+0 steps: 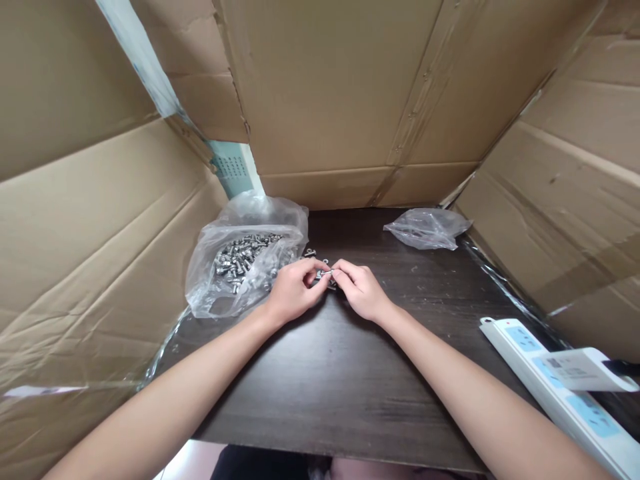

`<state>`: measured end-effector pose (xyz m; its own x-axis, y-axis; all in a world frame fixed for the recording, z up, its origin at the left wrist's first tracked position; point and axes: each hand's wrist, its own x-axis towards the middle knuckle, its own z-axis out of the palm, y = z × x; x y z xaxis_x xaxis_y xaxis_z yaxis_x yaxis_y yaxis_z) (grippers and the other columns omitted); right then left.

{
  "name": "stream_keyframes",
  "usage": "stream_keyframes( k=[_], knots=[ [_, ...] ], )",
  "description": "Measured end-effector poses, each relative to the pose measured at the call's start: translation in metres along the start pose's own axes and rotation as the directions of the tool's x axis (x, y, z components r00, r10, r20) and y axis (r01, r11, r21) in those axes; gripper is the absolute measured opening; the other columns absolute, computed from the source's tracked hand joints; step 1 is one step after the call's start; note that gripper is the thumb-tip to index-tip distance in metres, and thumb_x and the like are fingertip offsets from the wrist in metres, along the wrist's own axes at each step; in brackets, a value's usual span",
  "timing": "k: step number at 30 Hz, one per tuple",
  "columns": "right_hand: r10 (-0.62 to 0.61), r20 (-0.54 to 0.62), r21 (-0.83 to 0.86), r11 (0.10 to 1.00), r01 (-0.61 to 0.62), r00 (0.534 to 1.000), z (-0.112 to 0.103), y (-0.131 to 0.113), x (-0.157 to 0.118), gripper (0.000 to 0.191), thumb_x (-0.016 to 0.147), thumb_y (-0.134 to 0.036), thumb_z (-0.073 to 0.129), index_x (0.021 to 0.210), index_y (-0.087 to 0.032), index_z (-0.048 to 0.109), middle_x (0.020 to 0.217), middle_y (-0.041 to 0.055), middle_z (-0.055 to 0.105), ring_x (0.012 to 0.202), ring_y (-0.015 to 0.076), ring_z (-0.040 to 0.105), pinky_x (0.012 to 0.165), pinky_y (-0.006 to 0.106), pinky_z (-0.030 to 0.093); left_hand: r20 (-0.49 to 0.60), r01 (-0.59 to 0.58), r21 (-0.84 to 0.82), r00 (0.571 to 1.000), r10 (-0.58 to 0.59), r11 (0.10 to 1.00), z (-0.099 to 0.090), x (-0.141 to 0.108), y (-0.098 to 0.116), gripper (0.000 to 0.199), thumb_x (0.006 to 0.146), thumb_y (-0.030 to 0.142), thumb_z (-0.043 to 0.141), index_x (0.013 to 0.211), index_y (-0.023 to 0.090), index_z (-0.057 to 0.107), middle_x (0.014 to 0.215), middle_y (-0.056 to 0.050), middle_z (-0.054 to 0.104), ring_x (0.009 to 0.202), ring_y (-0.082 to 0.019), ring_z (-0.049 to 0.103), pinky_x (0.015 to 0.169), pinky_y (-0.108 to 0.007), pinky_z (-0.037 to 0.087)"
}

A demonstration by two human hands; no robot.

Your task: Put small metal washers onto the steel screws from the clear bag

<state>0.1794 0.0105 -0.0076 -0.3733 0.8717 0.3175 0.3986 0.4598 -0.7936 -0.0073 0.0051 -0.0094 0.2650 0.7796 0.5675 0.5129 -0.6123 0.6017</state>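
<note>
Both of my bare arms came in from the bottom and met over the dark table [350, 373]. My left hand [293, 290] and my right hand [360, 290] sat close together, fingertips almost touching. Between them I pinched a small silver screw [326, 273] — thumb and first finger of each hand were closed on it. The screw was just above the table, right at my fingertips. It was too tiny for me to tell which way it pointed.

A few loose screws [310, 253] lay on the table just past my fingers. To the left of my left hand sat a clear plastic bag of screws [240, 263], open at the top and full of little shiny pieces. Its edge was just beside my left knuckles. Far past my right hand, near the back, lay a second crumpled bag [425, 228] — I could not tell what was in it.

Off to the right of my right arm, well away from my fingers, lay a white power strip [555, 387] with blue parts, and a white tag [580, 370] rested on it. Brown cardboard walls [350, 100] stood all around the table.
</note>
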Motion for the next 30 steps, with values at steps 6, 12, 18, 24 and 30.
stream_keyframes(
  k=[6,12,18,24,30],
  knots=[
    [0.016,0.001,0.003,1.0,-0.016,1.0,-0.0005,0.0005,-0.0006,0.018,0.096,-0.033,0.047,0.089,-0.019,0.057,0.066,-0.0024,0.055,0.061,0.0142,0.048,0.062,0.027,0.035,0.005,0.007,0.005,1.0,-0.007,1.0,0.0001,-0.0001,0.0009,0.01,0.091,0.024,0.064,0.092,0.017,0.071,0.059,0.005,0.049,0.056,-0.01,0.048,0.061,-0.023,0.039],
    [0.006,0.002,0.005,1.0,-0.006,1.0,-0.0006,0.0002,-0.001,0.018,0.096,-0.033,0.048,0.087,-0.02,0.056,0.064,-0.0025,0.054,0.059,0.0143,0.047,0.061,0.027,0.035,0.018,0.002,0.02,1.0,-0.003,1.0,0.0002,0.0001,0.0003,0.011,0.091,0.024,0.064,0.093,0.017,0.071,0.059,0.005,0.048,0.056,-0.011,0.048,0.061,-0.023,0.039],
    [0.007,0.001,0.002,1.0,-0.007,1.0,-0.0005,-0.0014,-0.0006,0.022,0.097,-0.034,0.047,0.084,-0.019,0.057,0.064,-0.0025,0.053,0.059,0.0138,0.047,0.061,0.027,0.035,0.016,0.013,0.005,1.0,-0.013,1.0,0.0,0.0,0.0008,0.01,0.09,0.023,0.065,0.093,0.017,0.071,0.059,0.005,0.049,0.056,-0.01,0.048,0.061,-0.023,0.039],
    [0.0,-0.006,-0.013,1.0,-0.001,1.0,0.0002,-0.0015,-0.0003,0.022,0.097,-0.033,0.046,0.083,-0.019,0.057,0.067,-0.0015,0.055,0.061,0.0141,0.049,0.062,0.027,0.036,0.007,-0.001,0.001,1.0,0.001,1.0,0.0001,0.0002,0.0013,0.009,0.09,0.022,0.065,0.093,0.016,0.071,0.059,0.005,0.048,0.056,-0.01,0.048,0.061,-0.023,0.038],
    [-0.007,-0.003,-0.01,1.0,0.007,1.0,0.0,-0.0021,0.0,0.025,0.098,-0.033,0.045,0.081,-0.02,0.057,0.068,-0.0005,0.056,0.063,0.0149,0.051,0.064,0.027,0.037,0.014,0.005,0.007,1.0,-0.006,1.0,0.0001,0.0001,0.0011,0.009,0.09,0.022,0.065,0.093,0.016,0.072,0.059,0.005,0.047,0.056,-0.01,0.048,0.061,-0.023,0.038]
  ],
)
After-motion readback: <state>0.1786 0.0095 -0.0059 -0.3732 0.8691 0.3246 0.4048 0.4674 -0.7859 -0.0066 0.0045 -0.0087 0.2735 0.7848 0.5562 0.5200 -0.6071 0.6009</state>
